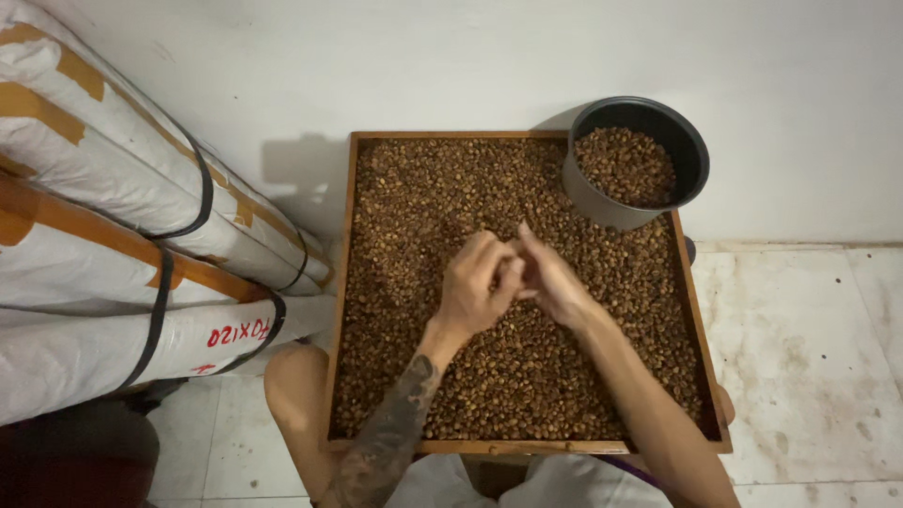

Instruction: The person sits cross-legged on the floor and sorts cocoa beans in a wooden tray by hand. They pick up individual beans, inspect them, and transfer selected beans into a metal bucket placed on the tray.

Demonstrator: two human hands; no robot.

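A shallow wooden tray [350, 282] rests on my lap, filled with a layer of brown coffee beans [414, 198]. Both my hands hover together over the middle of the tray. My left hand [473, 287] is curled, fingers bent inward against my right hand [550, 277], whose fingertips meet the left ones. Whether beans lie between the fingers is hidden. A dark grey round bowl [593, 202] partly full of beans stands on the tray's far right corner.
Large white rolls with orange bands and black straps [122, 207] are stacked against the wall at my left. A white wall [470, 56] runs behind the tray. Pale floor tiles [809, 357] lie to the right. My bare knee [293, 386] shows under the tray.
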